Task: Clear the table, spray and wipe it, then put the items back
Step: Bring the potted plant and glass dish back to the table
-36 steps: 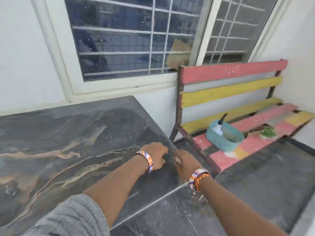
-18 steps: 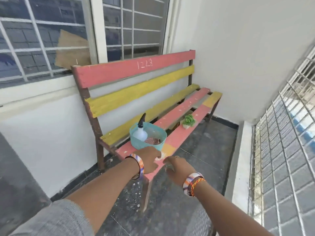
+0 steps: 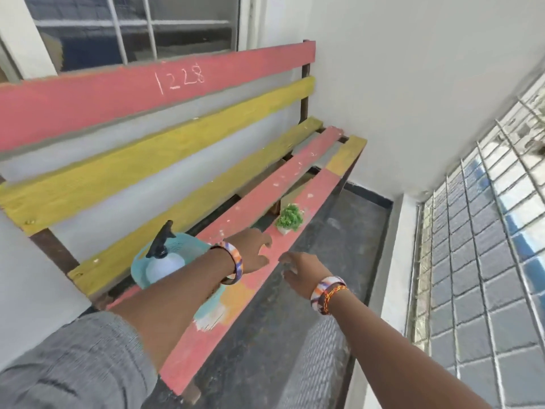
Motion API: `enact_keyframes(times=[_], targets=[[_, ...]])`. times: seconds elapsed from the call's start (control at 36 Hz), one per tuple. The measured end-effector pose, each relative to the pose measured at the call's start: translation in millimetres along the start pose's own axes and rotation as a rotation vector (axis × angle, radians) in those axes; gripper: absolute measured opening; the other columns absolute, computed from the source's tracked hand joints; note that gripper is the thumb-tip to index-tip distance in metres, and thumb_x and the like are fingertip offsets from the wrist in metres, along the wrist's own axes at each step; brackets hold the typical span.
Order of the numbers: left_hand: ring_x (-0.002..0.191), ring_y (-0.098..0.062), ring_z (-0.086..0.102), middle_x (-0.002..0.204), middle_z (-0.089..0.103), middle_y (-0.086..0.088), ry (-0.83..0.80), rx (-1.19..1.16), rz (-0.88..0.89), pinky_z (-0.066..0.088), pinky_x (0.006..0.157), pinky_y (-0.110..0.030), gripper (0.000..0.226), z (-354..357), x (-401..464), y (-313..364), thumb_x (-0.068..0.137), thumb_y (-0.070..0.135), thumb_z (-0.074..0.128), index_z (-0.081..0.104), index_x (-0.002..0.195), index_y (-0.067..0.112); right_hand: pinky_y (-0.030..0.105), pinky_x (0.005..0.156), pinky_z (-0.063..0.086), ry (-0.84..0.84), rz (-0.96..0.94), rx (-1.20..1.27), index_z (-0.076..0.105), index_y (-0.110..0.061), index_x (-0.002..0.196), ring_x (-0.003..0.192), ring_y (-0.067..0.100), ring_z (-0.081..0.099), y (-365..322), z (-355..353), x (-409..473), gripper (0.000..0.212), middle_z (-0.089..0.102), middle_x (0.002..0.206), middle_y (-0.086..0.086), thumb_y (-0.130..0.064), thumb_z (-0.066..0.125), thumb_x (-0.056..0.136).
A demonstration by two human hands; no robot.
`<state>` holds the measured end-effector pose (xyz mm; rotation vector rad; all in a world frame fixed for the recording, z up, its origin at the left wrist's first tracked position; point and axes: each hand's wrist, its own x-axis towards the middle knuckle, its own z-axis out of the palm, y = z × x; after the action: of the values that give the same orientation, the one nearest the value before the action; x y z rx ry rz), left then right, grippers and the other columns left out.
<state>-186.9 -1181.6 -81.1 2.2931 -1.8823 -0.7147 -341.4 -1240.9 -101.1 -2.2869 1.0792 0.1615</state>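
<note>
Hands (image 3: 255, 250) now nearer plant (image 3: 289, 217)

Beyond my hands (image 3: 274, 258), bare slat is lying open up to the small plant (image 3: 289, 217); left of them, the basket (image 3: 180, 246) holding the spray bottle (image 3: 163, 259) is blocking the desk (image 3: 298, 172).

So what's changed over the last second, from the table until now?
The view swung right from the table to the bench. Both hands, left and right, left the table edge and now reach toward the plant, holding nothing. Basket, bottle and plant sit unmoved.
</note>
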Motion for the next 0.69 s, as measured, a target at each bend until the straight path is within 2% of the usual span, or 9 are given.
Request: enact_keyframes(times=[0.06,0.11,0.19,0.33,0.42,0.5,0.56,0.61,0.69], targets=[[0.111,-0.034,0.051,0.124,0.052,-0.018,0.03,-0.039,-0.021,0.041,0.089,-0.036,0.042,-2.3,30.7,2.0,0.087,0.029,0.057,0.05,0.122,0.007,0.036,0.099,0.046,-0.018,-0.009,0.002,0.051,-0.015,0.129,0.114,0.027,0.058,13.7,-9.5,26.4,0.039,0.058,0.127,0.013,-0.014,0.048,0.09],[0.119,-0.032,0.046,0.131,0.047,-0.017,0.06,-0.078,-0.043,0.039,0.095,-0.035,0.051,-1.3,59.8,4.8,0.085,0.03,0.06,0.044,0.128,0.006,0.034,0.099,0.046,-0.04,-0.007,0.003,0.05,-0.016,0.131,0.115,0.026,0.057,30.1,-19.6,52.3,0.04,0.056,0.13,0.012,-0.015,0.049,0.09],[0.134,-0.027,0.034,0.147,0.029,-0.013,0.057,-0.171,-0.11,0.032,0.107,-0.034,0.076,7.5,104.8,7.9,0.083,0.033,0.064,0.025,0.144,0.011,0.031,0.097,0.045,-0.092,0.014,0.016,0.048,-0.015,0.132,0.117,0.025,0.056,66.5,-33.0,99.9,0.043,0.055,0.132,0.01,-0.015,0.05,0.09],[0.142,-0.026,0.018,0.153,0.011,-0.012,-0.008,-0.261,-0.274,0.026,0.113,-0.036,0.107,34.2,187.5,5.6,0.073,0.04,0.073,0.003,0.148,0.013,0.034,0.102,0.043,-0.206,0.077,0.016,0.044,-0.014,0.136,0.124,0.026,0.052,133.4,-50.9,172.4,0.047,0.051,0.137,0.011,-0.017,0.051,0.09],[0.145,-0.028,0.007,0.157,0.0,-0.011,-0.079,-0.328,-0.427,0.02,0.117,-0.041,0.123,47.5,243.0,4.0,0.067,0.043,0.078,-0.009,0.148,0.013,0.032,0.103,0.041,-0.303,0.106,0.021,0.04,-0.014,0.139,0.126,0.024,0.05,171.7,-62.8,215.4,0.051,0.05,0.138,0.011,-0.017,0.053,0.09],[0.146,-0.03,0.002,0.157,-0.012,-0.009,-0.177,-0.484,-0.689,0.016,0.118,-0.044,0.135,73.3,289.4,-8.4,0.053,0.05,0.083,-0.006,0.149,0.015,0.03,0.101,0.041,-0.355,0.16,0.072,0.038,-0.014,0.139,0.123,0.024,0.051,204.9,-71.2,254.0,0.054,0.052,0.136,0.009,-0.022,0.057,0.089],[0.146,-0.032,0.006,0.158,-0.008,-0.01,-0.198,-0.557,-0.893,0.017,0.118,-0.045,0.14,92.5,307.7,-14.6,0.049,0.055,0.083,-0.008,0.149,0.015,0.028,0.096,0.041,-0.365,0.218,0.142,0.038,-0.013,0.139,0.122,0.025,0.051,223.4,-73.9,279.3,0.054,0.052,0.135,0.009,-0.021,0.058,0.089],[0.145,-0.033,0.006,0.158,-0.002,-0.013,-0.129,-0.648,-1.058,0.016,0.117,-0.045,0.141,109.3,318.5,-14.9,0.052,0.05,0.084,-0.014,0.147,0.014,0.029,0.09,0.043,-0.355,0.297,0.235,0.041,-0.013,0.135,0.118,0.028,0.054,237.5,-72.5,305.9,0.052,0.054,0.132,0.01,-0.023,0.06,0.088],[0.145,-0.033,0.003,0.157,0.003,-0.012,-0.009,-0.689,-1.127,0.014,0.116,-0.047,0.137,126.9,334.0,-15.6,0.053,0.046,0.085,-0.012,0.147,0.025,0.041,0.093,0.049,-0.33,0.443,0.418,0.048,-0.014,0.121,0.109,0.032,0.06,251.4,-61.6,346.8,0.044,0.06,0.121,0.012,-0.034,0.062,0.084]])
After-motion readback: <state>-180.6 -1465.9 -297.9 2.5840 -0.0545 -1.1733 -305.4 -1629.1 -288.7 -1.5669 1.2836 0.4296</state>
